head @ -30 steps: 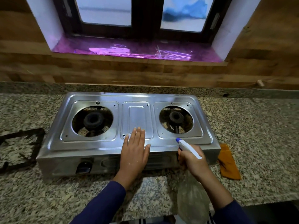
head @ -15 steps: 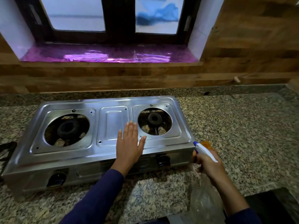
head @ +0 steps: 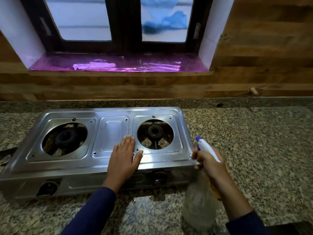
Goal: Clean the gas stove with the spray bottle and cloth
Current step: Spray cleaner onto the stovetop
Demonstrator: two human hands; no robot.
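While left hand (head: 124, 156) presses stove (head: 59, 164), right hand (head: 211, 166) grips spray bottle (head: 207, 148)

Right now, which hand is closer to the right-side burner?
The left hand. It lies flat on the stove, just left of the right-side burner. The right hand grips the spray bottle beyond the stove's right front corner.

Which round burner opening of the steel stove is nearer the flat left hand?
The right opening, with the smaller dark burner; the left hand lies beside its rim.
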